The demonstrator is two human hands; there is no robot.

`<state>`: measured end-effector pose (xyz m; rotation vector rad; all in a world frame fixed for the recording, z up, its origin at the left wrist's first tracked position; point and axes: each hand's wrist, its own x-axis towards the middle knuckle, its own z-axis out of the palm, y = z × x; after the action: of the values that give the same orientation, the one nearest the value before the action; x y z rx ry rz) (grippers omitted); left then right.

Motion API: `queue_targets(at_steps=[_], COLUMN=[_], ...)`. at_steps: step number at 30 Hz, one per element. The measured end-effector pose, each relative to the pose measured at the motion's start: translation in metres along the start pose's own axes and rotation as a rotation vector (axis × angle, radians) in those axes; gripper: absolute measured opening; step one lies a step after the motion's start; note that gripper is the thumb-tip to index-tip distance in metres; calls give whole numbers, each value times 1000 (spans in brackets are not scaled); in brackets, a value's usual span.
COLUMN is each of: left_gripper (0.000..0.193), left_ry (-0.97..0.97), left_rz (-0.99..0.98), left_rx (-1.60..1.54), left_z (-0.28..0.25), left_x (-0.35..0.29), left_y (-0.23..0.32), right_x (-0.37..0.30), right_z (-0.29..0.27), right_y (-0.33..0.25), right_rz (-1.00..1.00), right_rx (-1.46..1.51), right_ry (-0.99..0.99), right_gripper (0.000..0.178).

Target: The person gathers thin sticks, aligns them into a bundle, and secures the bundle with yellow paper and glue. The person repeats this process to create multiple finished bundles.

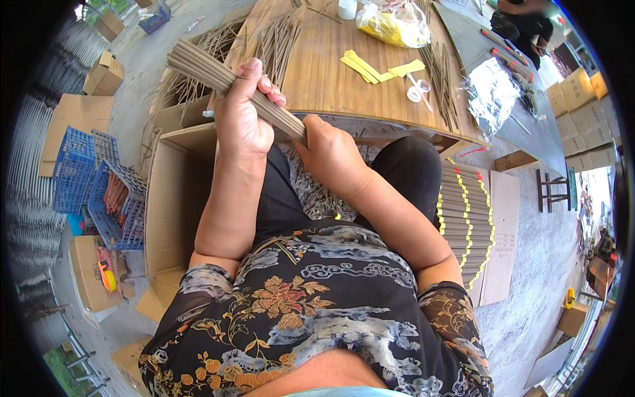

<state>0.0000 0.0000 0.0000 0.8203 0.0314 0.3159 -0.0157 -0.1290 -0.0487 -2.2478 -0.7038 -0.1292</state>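
A bundle of thin brown incense sticks [204, 67] slants from upper left down to the right above the near edge of the wooden table. My left hand [245, 112] is wrapped round its middle, thumb lying along the sticks. At the lower right end, my right hand [332, 153] closes over the stick tips, its fingertips partly hidden. Loose incense sticks [274, 56] lie on the table's left side. Yellow paper strips [360, 66] and a small white tape roll [415, 94] rest farther right on the wooden table [324, 86].
An open cardboard box [178, 192] stands by my left arm, with blue crates [116, 212] beyond. Yellow-banded stick bundles [465, 218] lie on cardboard at my right. A plastic bag [397, 26] sits on the table. Crumpled plastic [493, 89] lies on the grey table, near another person [526, 26].
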Motion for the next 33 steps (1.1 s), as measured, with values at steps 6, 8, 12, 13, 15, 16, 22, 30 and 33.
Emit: queue_targets(at_steps=[6,8,12,13,15,16,22,30,33], left_gripper=[12,12,19,20,24,24,12,17,16], left_ry=[-124,-276,-564,-627,-625,-556,109,-257,-286], left_rz=[77,65,48,44,29,34,95,14,16], left_rx=[-73,-75,-160,-193,-214,-193,28,-92,-39], left_z=[2,-2,-9,-11,-17,-15,16,-8,-2], left_x=[-6,-2,3,5,9,9,-9,3,4], left_y=[-1,6,9,10,7,4,-13,-9,-9], right_x=[-3,1,15,14,10,9,10,13,16], right_z=[-4,-15,-39,-34,-17,-13,2,-1,1], right_y=[5,-3,-21,-20,-11,-9,7,5,8], right_rz=[-48,-7,233,152,-4,4,-41,-26,-9], right_rx=[48,185,555,490,356,310,-76,91,223], right_ry=[14,-98,-505,-412,-227,-160,91,17,19], right_gripper=[25,27,30,31,32,29,22,22,23])
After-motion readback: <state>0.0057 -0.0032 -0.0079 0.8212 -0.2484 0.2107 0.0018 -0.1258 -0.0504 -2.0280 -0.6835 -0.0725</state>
